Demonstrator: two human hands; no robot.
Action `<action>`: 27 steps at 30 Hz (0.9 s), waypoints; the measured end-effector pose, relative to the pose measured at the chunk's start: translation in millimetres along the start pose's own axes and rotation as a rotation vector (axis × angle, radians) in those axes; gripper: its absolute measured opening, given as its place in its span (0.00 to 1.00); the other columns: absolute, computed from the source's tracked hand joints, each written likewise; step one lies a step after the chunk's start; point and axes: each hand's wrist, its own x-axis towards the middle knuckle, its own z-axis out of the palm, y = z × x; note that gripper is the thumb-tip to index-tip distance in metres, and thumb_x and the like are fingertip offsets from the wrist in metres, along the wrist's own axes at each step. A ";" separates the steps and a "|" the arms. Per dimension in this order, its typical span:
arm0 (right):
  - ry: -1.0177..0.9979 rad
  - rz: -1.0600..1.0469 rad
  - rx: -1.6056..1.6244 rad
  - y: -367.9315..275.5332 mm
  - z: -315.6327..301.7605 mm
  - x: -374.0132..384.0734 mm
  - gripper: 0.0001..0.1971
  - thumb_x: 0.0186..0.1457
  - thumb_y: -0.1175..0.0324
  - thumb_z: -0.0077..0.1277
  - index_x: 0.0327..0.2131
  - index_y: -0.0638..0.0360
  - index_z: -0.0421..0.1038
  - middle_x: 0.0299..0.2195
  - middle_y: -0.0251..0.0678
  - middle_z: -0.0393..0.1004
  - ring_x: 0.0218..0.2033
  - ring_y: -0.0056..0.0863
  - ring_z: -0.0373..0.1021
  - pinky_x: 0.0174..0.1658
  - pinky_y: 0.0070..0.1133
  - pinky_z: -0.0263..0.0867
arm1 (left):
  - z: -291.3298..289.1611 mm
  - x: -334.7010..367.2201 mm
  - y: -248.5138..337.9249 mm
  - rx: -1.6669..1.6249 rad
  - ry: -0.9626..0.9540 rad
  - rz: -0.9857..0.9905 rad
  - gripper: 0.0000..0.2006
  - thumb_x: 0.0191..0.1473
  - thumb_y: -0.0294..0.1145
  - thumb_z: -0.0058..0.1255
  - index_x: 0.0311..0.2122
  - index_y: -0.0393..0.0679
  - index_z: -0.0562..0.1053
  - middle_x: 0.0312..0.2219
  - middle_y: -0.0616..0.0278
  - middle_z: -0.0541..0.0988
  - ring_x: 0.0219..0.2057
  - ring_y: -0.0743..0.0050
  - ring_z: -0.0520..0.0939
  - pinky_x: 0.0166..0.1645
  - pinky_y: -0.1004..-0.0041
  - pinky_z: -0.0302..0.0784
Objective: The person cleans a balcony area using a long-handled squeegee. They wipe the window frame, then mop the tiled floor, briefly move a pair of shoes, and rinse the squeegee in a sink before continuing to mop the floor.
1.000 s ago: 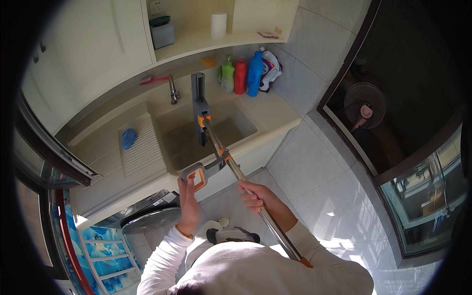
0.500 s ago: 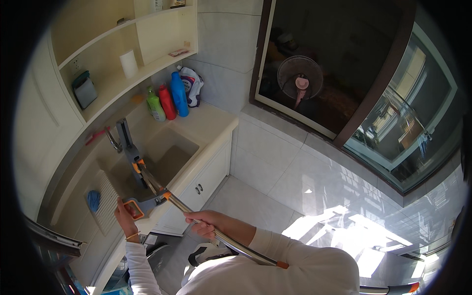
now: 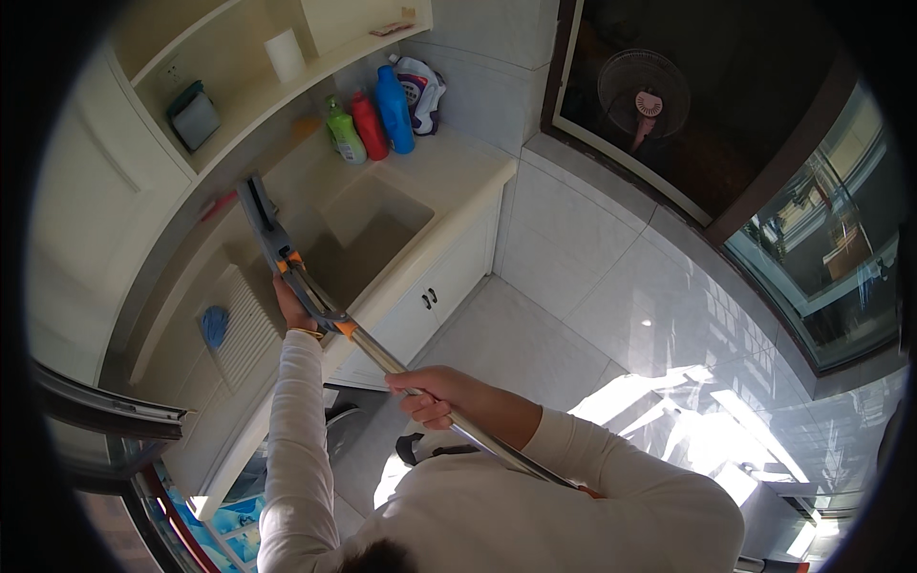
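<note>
A sponge mop with a grey head, orange joints and a metal pole lies slantwise across the front of me, its head over the beige sink. My right hand is wrapped round the pole near my chest. Close below the mop head, my left hand is closed at the grey lever, its fingers partly hidden by the mop. On the ribbed drainboard, left of that hand, rests a crumpled blue cloth.
Behind the sink stand green, red and blue bottles beside a white pouch. Curved shelves overhang the counter's left side. A dark-framed window is at the right, with a pink fan behind it.
My left hand has moved up towards the mop head, and the lever's loop no longer sticks out to the side. The right hand keeps its grip. The whole view has shifted.
</note>
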 end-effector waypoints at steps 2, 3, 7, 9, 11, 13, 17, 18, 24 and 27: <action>-0.090 -0.028 -0.010 2.6 -2.1 -4.1 0.14 0.62 0.53 0.47 0.30 0.49 0.58 0.11 0.18 0.53 0.07 0.06 0.50 0.09 0.12 0.49 | -4.0 -0.3 9.2 0.067 0.192 -0.020 0.21 0.62 0.55 0.38 0.41 0.46 0.70 0.33 0.69 0.76 0.31 0.79 0.75 0.36 0.75 0.71; -0.043 -0.014 0.006 0.3 -6.4 -5.7 0.14 0.62 0.53 0.47 0.30 0.49 0.59 0.11 0.18 0.53 0.07 0.07 0.51 0.08 0.12 0.50 | 0.6 -16.0 15.0 0.088 0.219 -0.067 0.21 0.61 0.56 0.39 0.40 0.48 0.70 0.34 0.69 0.76 0.32 0.78 0.76 0.35 0.76 0.71; 0.013 -0.031 0.068 -27.7 -34.0 -4.5 0.14 0.62 0.53 0.46 0.30 0.49 0.59 0.10 0.18 0.54 0.06 0.07 0.52 0.08 0.13 0.53 | 36.7 -144.0 83.8 0.311 0.140 -0.116 0.25 0.62 0.56 0.36 0.44 0.43 0.72 0.36 0.61 0.79 0.40 0.73 0.79 0.49 0.73 0.71; -0.006 -0.098 0.116 -43.6 -47.1 4.0 0.13 0.62 0.54 0.47 0.30 0.49 0.59 0.10 0.18 0.55 0.06 0.07 0.53 0.08 0.13 0.53 | 75.9 -224.4 70.8 0.235 0.122 -0.232 0.27 0.63 0.55 0.33 0.48 0.39 0.70 0.41 0.58 0.78 0.42 0.69 0.79 0.53 0.68 0.70; 0.134 -0.100 0.056 -50.2 -56.5 7.0 0.12 0.61 0.58 0.49 0.28 0.48 0.59 0.10 0.18 0.53 0.07 0.08 0.50 0.09 0.14 0.46 | 95.8 -259.4 56.6 0.228 0.092 -0.157 0.26 0.65 0.53 0.29 0.52 0.40 0.67 0.49 0.55 0.74 0.52 0.65 0.73 0.60 0.70 0.60; 0.228 -0.147 -0.015 -47.0 -58.7 6.4 0.10 0.58 0.66 0.51 0.28 0.50 0.59 0.11 0.19 0.53 0.09 0.09 0.48 0.13 0.15 0.45 | 96.7 -240.9 33.4 0.091 0.164 -0.146 0.26 0.66 0.53 0.28 0.53 0.42 0.67 0.51 0.56 0.72 0.53 0.67 0.71 0.61 0.70 0.57; 0.195 -0.193 -0.079 -18.9 -36.3 -8.3 0.12 0.49 0.77 0.49 0.16 0.57 0.59 0.10 0.29 0.59 0.10 0.15 0.56 0.14 0.20 0.56 | 44.0 -98.7 28.5 0.087 0.188 -0.258 0.28 0.64 0.56 0.32 0.58 0.45 0.64 0.56 0.61 0.69 0.54 0.66 0.70 0.59 0.69 0.60; 0.167 -0.246 -0.110 -8.3 -29.0 -14.7 0.10 0.48 0.78 0.49 0.18 0.60 0.60 0.11 0.30 0.60 0.09 0.16 0.58 0.13 0.21 0.56 | 40.2 -68.1 17.9 0.012 -0.027 -0.270 0.26 0.62 0.52 0.40 0.58 0.46 0.64 0.59 0.59 0.66 0.55 0.63 0.70 0.57 0.69 0.63; 0.351 -0.161 -0.939 15.4 -45.9 -50.2 0.12 0.47 0.71 0.49 0.37 0.63 0.65 0.20 0.41 0.73 0.21 0.34 0.72 0.28 0.31 0.69 | 44.6 -11.9 8.3 -0.701 -0.619 -0.886 0.44 0.40 0.50 0.68 0.58 0.38 0.60 0.38 0.63 0.72 0.41 0.73 0.73 0.47 0.71 0.68; 0.581 -0.254 -1.269 40.3 -86.4 -91.3 0.16 0.47 0.68 0.51 0.41 0.60 0.66 0.26 0.39 0.77 0.31 0.38 0.76 0.35 0.33 0.69 | 49.7 -6.2 11.4 -0.489 -0.619 -0.913 0.22 0.49 0.43 0.59 0.43 0.42 0.65 0.33 0.65 0.69 0.38 0.73 0.72 0.47 0.70 0.67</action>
